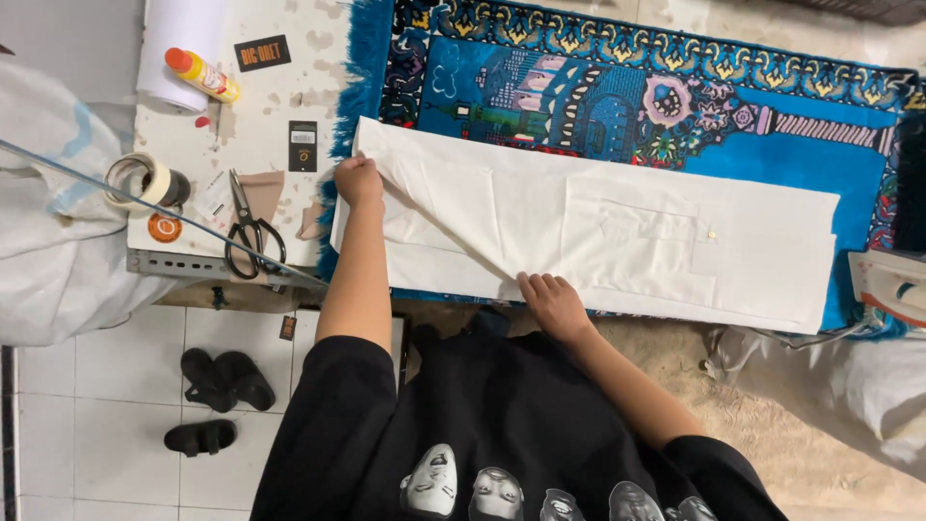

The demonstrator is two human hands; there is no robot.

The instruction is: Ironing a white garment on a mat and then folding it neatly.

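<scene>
While the white cloth [598, 232] is lying flat across the blue patterned rug [617, 87] on the worktop, the person is working its left end, so this looks like the smoothing/folding step to me. Left hand [359, 181] is sitting at the cloth's top left corner w/ fingers curled closed, grip pinching the edge of the fabric. Right hand [550, 301] is pressing down on the near edge, fingers spread open and flat, not pinching anything. There's a diagonal crease running between the two hands, so the fabric is getting pulled taut there.

IMO the next move is needing both hands to be working together: keeping the near edge pinned while the corner is getting drawn over evenly, otherwise the layers are going to skew. There's a pocket-shaped patch w/ a small pin [712, 234] toward the right, worth keeping fingers off that.

Stuff off to the left: scissors [249, 232], a tape roll [145, 180], a yellow bottle w/ orange cap [203, 75]. Sandals [217, 400] on the tiled floor.

Hard to tell: how many layers the cloth has, and what exactly the left fingers are holding under the fold. An iron [892, 282] is getting cut off at the right edge, and the rug's far end is running out of view.
</scene>
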